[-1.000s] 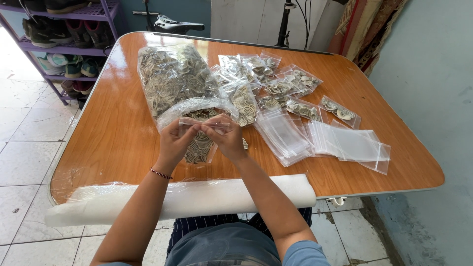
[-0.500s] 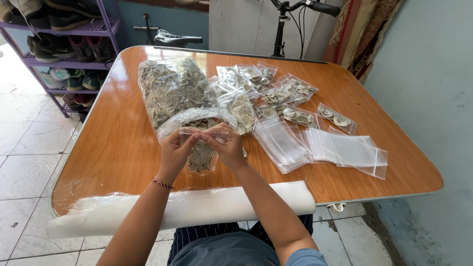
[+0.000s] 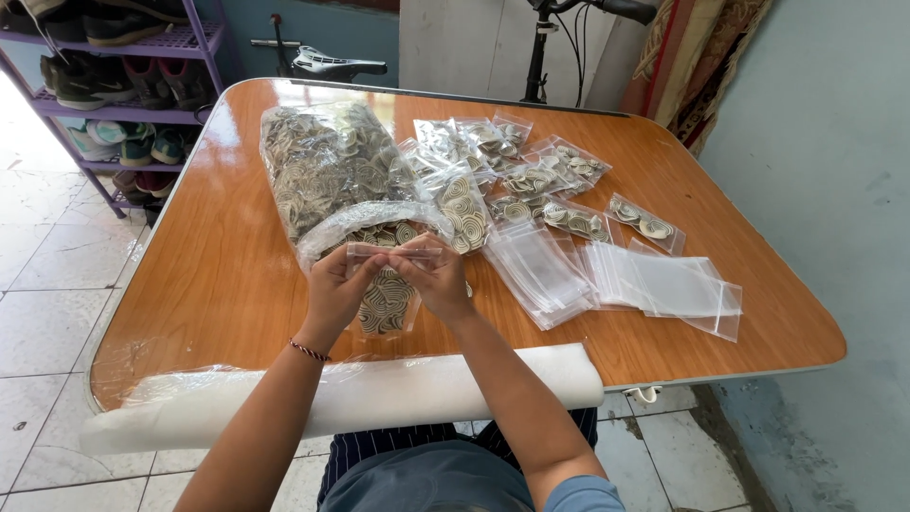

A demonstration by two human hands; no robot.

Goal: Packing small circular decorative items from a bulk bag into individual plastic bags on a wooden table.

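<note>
Small clear plastic zip bag [image 3: 387, 289], filled with beige spiral discs, hangs between both hands just above the table; the fingers pinch its top strip from either side. Beneath the hands spreads the glossy orange-brown wooden table [image 3: 218, 275] with its rounded corners. On the near side of the hands, along the table edge, lies a long white foam roll wrapped in clear film [image 3: 341, 398]. Just beyond the hands sits the large clear plastic sack of beige spiral discs [image 3: 327, 171], its open mouth turned toward them. To the right of the hands lies a spread of empty clear zip bags [image 3: 626, 280], flat and overlapping. Farther off, beyond and to the right, a cluster of small filled bags [image 3: 526, 180] rests on the wood. The left hand [image 3: 334, 289], with a thin red cord bracelet [image 3: 309, 351] at its wrist, grips the bag's left top corner; the right hand [image 3: 438, 280] grips the right one, thumbs nearly meeting.
</note>
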